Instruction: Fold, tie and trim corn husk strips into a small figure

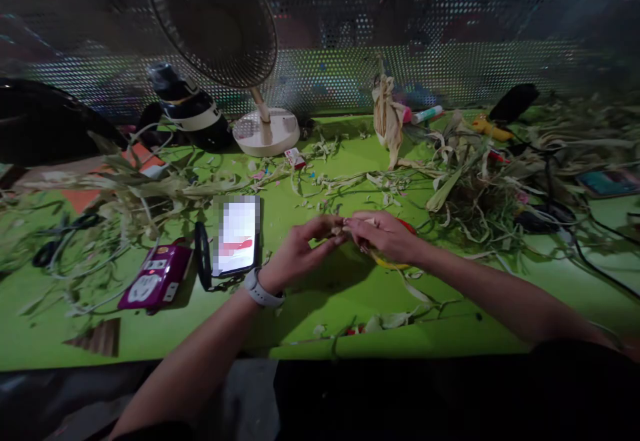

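My left hand (303, 251), with a pale watch on the wrist, is closed in a pinch at the middle of the green table. Its fingertips meet those of my right hand (383, 235). Between them is a small pale piece of what looks like dried corn husk (339, 230), mostly covered by the fingers. My right hand is closed on the same piece. Below the right hand lies a red and yellow object (387, 262), largely hidden, so its kind is unclear. A narrow husk strip (415, 291) trails on the table beside it.
A lit phone (239, 234) and a purple box-like device (157, 277) lie left. Behind stand a fan (267, 133), a dark bottle (195, 117) and an upright dried husk bundle (387, 121). Husk scraps (465, 181), cables and a yellow-handled tool (493, 129) crowd the right.
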Tool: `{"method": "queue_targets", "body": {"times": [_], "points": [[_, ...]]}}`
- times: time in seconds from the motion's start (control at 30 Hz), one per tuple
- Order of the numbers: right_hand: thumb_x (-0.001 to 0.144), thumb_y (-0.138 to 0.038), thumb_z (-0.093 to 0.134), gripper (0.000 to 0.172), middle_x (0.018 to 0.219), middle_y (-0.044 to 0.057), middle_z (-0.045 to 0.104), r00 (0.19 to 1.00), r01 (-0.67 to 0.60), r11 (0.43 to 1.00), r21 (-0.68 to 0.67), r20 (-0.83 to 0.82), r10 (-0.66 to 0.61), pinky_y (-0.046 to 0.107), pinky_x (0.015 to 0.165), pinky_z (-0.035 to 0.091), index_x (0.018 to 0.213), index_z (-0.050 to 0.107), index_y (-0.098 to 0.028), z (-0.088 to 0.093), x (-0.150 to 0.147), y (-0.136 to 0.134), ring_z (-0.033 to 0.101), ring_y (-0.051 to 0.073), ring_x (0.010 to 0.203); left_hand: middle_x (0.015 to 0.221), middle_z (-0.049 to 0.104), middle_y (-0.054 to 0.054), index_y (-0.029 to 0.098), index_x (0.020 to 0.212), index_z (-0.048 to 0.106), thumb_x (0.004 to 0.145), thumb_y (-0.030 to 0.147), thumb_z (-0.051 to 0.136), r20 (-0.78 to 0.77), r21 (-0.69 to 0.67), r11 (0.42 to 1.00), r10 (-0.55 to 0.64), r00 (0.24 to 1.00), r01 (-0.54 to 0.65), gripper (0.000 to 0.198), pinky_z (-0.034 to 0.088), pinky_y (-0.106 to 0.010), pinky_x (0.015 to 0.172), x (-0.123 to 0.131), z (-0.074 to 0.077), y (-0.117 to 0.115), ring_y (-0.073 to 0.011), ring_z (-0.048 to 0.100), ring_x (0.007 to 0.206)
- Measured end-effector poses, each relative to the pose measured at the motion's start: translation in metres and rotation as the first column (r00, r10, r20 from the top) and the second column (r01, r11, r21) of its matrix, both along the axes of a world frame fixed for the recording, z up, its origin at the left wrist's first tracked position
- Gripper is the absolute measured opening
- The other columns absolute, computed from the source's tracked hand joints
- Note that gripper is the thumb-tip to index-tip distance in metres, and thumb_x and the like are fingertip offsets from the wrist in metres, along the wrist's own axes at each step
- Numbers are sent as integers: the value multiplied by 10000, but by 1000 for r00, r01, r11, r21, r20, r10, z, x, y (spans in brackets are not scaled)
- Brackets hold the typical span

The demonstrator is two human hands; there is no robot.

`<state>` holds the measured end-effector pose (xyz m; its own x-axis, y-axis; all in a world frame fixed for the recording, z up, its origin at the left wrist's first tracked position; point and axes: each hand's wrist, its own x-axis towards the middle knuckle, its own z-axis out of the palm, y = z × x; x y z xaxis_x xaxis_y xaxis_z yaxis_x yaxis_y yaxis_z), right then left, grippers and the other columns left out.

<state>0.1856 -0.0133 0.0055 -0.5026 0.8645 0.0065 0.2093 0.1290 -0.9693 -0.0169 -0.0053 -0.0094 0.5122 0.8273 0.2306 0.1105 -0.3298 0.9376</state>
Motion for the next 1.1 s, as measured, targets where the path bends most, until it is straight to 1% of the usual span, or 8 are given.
{"method": "queue_targets", "body": {"times": [0.13, 0.27, 0.43, 0.5, 0.7, 0.87, 1.0, 1.1], "points": [[902, -516, 491, 379, 683, 4, 561, 982, 30, 987, -160, -180, -60, 257, 620, 446, 764, 563, -171, -1, -5, 0, 556, 115, 622, 824, 723, -11, 232, 1316, 510, 760, 272, 750, 283, -360, 926, 228, 932, -117, 606, 542, -246, 809, 2, 4, 0, -134, 697, 802], [873, -530, 529, 384, 692, -1, 549, 976, 60, 986, -158, -196, -91, 250, 605, 434, 755, 560, -166, -6, -11, -2, 539, 106, 614, 832, 683, 3, 214, 1191, 622, 735, 304, 773, 335, -451, 889, 253, 908, -82, 489, 533, -224, 774, 6, 3, -1, -103, 653, 766], [871, -398, 545, 279, 690, 5, 582, 999, -7, 995, -98, 30, 10, 244, 596, 400, 732, 584, -160, -6, -2, 1, 523, 111, 630, 847, 644, -28, 171, 1132, 666, 813, 390, 684, 203, -399, 913, 182, 962, -88, 388, 440, -168, 572, 8, 0, -2, -67, 538, 654], [868, -391, 533, 292, 642, -9, 546, 998, 33, 998, -51, 46, -31, 241, 562, 376, 683, 563, -166, -3, 4, 4, 493, 108, 593, 772, 602, -11, 177, 1150, 661, 843, 415, 642, 185, -380, 923, 142, 972, -63, 389, 388, -161, 529, 7, 0, -2, -52, 472, 592], [894, -490, 471, 432, 567, -31, 425, 996, 45, 997, 64, 73, -50, 252, 508, 284, 588, 468, -185, 5, 2, 2, 382, 97, 532, 824, 641, -31, 166, 1086, 668, 866, 412, 606, 84, -266, 963, -10, 996, 32, 335, 442, -196, 624, 7, 3, -3, -80, 533, 671], [920, -422, 432, 393, 568, -37, 414, 995, 65, 992, 104, 69, -73, 252, 532, 299, 605, 460, -189, -3, -2, -3, 388, 100, 539, 850, 687, -57, 142, 1021, 661, 881, 381, 581, -30, -53, 998, -17, 999, 16, 288, 453, -213, 643, 6, 2, -4, -106, 587, 711], [929, -400, 418, 381, 526, -53, 374, 987, 141, 986, 83, 66, -147, 248, 499, 276, 611, 451, -195, -8, -1, -4, 360, 95, 495, 654, 609, -4, 132, 978, 659, 904, 357, 542, -212, 158, 987, 47, 976, -13, 264, 355, -197, 529, 1, 5, -3, -78, 478, 560], [927, -390, 423, 380, 518, -55, 384, 986, 136, 980, 144, 80, -148, 249, 501, 276, 603, 452, -194, -6, -1, -6, 359, 90, 485, 573, 530, 28, 122, 949, 651, 909, 361, 530, -272, 226, 974, 96, 958, -33, 271, 296, -196, 490, -1, 7, -3, -68, 400, 503]]}}
